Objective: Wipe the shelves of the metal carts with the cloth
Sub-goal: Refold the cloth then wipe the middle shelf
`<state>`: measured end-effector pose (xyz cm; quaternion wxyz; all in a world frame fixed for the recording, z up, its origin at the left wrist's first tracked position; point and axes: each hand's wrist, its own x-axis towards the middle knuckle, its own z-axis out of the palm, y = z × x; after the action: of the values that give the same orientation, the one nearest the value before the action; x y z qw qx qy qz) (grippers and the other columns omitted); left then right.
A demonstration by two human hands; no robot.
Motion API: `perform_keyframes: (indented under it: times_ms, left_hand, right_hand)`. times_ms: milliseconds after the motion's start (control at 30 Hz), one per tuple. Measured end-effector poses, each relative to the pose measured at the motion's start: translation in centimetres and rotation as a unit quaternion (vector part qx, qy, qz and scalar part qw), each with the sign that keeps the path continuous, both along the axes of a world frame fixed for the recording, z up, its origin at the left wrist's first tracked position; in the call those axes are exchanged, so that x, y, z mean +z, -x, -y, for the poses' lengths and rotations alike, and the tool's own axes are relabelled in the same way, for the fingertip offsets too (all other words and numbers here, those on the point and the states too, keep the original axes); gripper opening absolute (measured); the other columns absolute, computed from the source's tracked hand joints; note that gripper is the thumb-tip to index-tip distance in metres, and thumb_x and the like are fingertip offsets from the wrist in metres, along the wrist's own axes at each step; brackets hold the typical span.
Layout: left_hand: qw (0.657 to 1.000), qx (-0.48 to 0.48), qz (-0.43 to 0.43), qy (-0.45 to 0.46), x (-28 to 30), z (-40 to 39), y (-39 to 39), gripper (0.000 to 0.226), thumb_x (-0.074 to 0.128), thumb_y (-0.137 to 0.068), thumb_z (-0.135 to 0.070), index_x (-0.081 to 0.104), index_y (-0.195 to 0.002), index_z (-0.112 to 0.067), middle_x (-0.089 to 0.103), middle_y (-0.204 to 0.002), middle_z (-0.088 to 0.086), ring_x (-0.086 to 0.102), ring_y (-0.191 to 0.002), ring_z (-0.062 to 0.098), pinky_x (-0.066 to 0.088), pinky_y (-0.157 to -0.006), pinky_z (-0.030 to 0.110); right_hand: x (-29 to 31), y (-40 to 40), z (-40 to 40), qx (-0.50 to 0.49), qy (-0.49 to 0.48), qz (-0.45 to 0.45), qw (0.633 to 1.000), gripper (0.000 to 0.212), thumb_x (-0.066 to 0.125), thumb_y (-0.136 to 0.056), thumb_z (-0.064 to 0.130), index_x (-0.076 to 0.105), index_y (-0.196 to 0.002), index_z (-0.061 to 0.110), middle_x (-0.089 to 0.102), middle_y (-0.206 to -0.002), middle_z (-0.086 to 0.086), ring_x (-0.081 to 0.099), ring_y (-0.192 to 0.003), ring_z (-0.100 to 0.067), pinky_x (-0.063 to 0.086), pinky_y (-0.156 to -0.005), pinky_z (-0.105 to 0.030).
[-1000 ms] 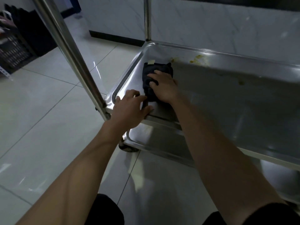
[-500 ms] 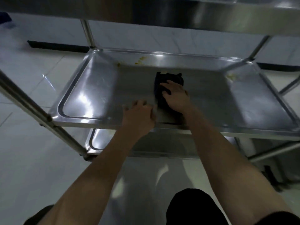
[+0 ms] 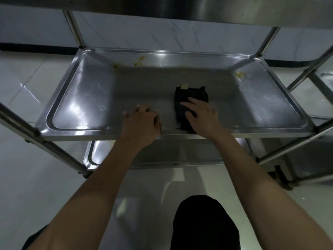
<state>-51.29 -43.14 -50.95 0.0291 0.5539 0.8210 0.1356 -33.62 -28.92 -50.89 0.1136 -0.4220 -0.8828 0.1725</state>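
Cloth handling on the middle shelf

Cloth: the folded black fabric cloth [image 3: 191,105] with a small pale tag at its far edge lies flat on the middle shelf of the stainless steel cart [image 3: 86,98], right of centre and close to the front rim. Your right hand [image 3: 203,118] rests on top of its near half, fingers spread and nearly straight, pressing down rather than pinching. Nothing is gripped in it; that grip is flat and open on the fabric.

Your left hand [image 3: 142,123] sits on the front rim just beside the cloth, fingers curled over the edge, apparently bracing. Whether the fingers wrap fully round the rim cannot be told from this angle.

Handling, judged: the cloth looks soft, light and limp, several layers thick. It should slide readily on the polished steel and will bunch or unfold if pushed from one corner only. Keep the palm over the middle of the fold so the layers travel together. The tray itself looks stiff and slick, with a raised lip that will stop the cloth at the edges.

Remaining: yellowish residue spots [image 3: 138,60] along the far rim at left, and another yellowish patch [image 3: 240,74] at the far right corner, both well apart from the cloth. Dried spots may need firmer pressure.
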Motion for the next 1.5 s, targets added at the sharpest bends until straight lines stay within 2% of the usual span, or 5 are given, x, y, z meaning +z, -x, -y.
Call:
perform_keyframes:
  times_ms: [267, 800, 967, 1400, 1500]
  left_hand:
    - [1.000, -0.001, 0.001, -0.006, -0.2, 0.5, -0.2, 0.041, 0.048, -0.099, -0.040, 0.060, -0.134, -0.023, 0.049, -0.141, 0.009, 0.044, -0.133, 0.030, 0.028, -0.111, 0.064]
    - [0.998, -0.047, -0.043, 0.004, 0.2, 3.3, 2.4, 0.036, 0.044, -0.094, -0.033, 0.063, -0.122, -0.023, 0.052, -0.134, 0.007, 0.046, -0.127, 0.031, 0.036, -0.103, 0.062]
    - [0.999, -0.021, -0.033, 0.001, 0.2, 4.0, 2.6, 0.032, 0.049, -0.090, -0.033, 0.066, -0.115, -0.023, 0.055, -0.128, 0.005, 0.048, -0.125, 0.032, 0.035, -0.103, 0.063]
    - [0.999, -0.026, 0.000, -0.028, 1.8, 0.7, -8.1, 0.024, 0.057, -0.087, -0.025, 0.068, -0.103, -0.011, 0.062, -0.112, 0.011, 0.054, -0.111, 0.035, 0.041, -0.099, 0.059]
    - [0.998, -0.050, 0.048, -0.011, 2.1, -1.4, -10.2, 0.029, 0.059, -0.089, -0.023, 0.068, -0.115, -0.014, 0.059, -0.123, 0.007, 0.052, -0.118, 0.031, 0.042, -0.101, 0.054]
  right_hand:
    - [-0.4, 0.0, 3.8, -0.009, -0.018, -0.017, 1.000, 0.041, 0.047, -0.100, 0.036, 0.050, -0.141, 0.043, 0.037, -0.156, 0.015, 0.029, -0.145, -0.014, 0.026, -0.112, -0.043]
    - [-0.7, 2.7, 8.5, -0.068, -0.036, -0.012, 0.997, 0.039, 0.043, -0.099, 0.041, 0.051, -0.136, 0.049, 0.041, -0.153, 0.019, 0.032, -0.139, -0.014, 0.025, -0.099, -0.041]
    - [-0.2, 2.8, 9.1, -0.028, -0.052, -0.003, 0.998, 0.040, 0.044, -0.100, 0.038, 0.051, -0.140, 0.041, 0.040, -0.155, 0.012, 0.033, -0.141, -0.017, 0.028, -0.105, -0.045]
    - [0.3, -3.3, 5.0, -0.014, -0.024, -0.021, 0.999, 0.044, 0.045, -0.101, 0.027, 0.050, -0.143, 0.036, 0.035, -0.157, 0.012, 0.027, -0.145, -0.011, 0.021, -0.113, -0.037]
    - [0.2, -6.2, 2.8, -0.026, -0.019, -0.023, 0.999, 0.044, 0.046, -0.101, 0.028, 0.049, -0.143, 0.037, 0.035, -0.157, 0.014, 0.027, -0.145, -0.010, 0.020, -0.113, -0.037]
